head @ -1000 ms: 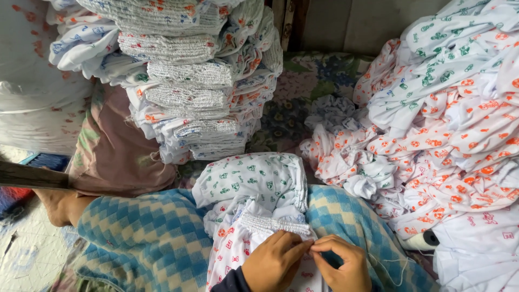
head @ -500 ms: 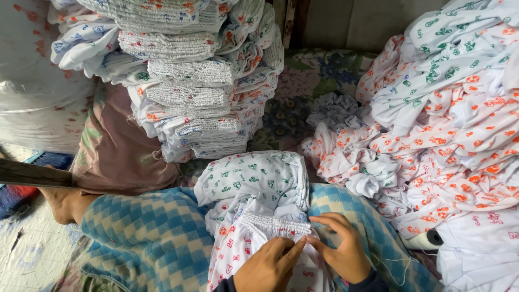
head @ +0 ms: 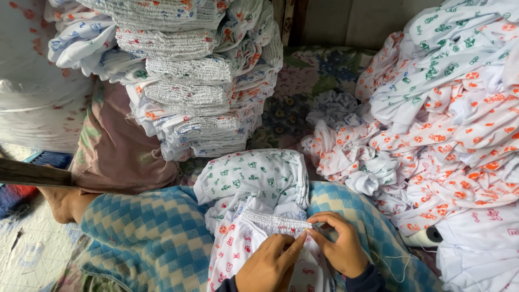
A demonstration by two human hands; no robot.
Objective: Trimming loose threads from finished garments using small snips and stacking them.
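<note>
A small white garment with red prints [head: 238, 246] lies across my lap, its gathered elastic waistband [head: 273, 220] turned up. My left hand [head: 270, 262] and my right hand [head: 339, 244] meet at the right end of that waistband, fingertips pinched on the fabric edge. Just beyond it lies a white garment with green prints [head: 254, 176], spread flat on the blue and cream checked blanket [head: 146, 238] over my knees.
A tall stack of folded printed garments [head: 200, 81] rises at the back left. A loose heap of white garments with orange and green prints [head: 448, 108] fills the right side. A brown cushion [head: 116, 146] and a floral mat [head: 308, 70] lie behind.
Both hands have shifted slightly to the right along the waistband, still pinching it. The piles have not moved.
</note>
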